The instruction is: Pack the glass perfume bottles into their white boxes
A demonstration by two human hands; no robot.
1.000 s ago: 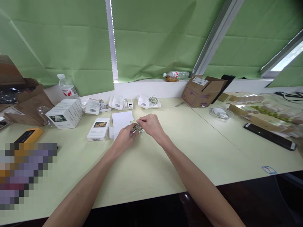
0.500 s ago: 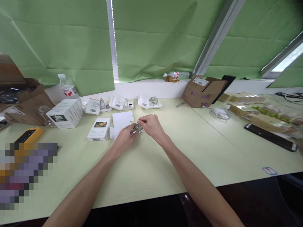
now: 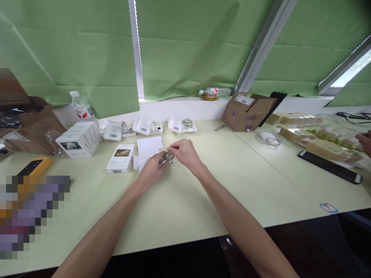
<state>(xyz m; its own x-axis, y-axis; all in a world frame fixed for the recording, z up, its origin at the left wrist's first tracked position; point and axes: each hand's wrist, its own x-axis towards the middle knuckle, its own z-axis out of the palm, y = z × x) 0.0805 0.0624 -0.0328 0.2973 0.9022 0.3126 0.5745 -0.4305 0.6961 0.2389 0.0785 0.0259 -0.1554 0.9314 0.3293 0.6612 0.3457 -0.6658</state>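
Both my hands meet over the middle of the pale table. My left hand and my right hand are closed together around a small shiny glass object, which shows only between the fingers. A flattened white carton lies just behind my left hand. A closed white box with a flower picture lies to the left of it.
Several white boxes and a water bottle stand at the left, with opened packs along the back. An open cardboard box, a white dish and a black bar lie right. Another person's hand shows at the right edge.
My hands have stayed in place on the small glass object. Another person's hand has come into view at the right edge.
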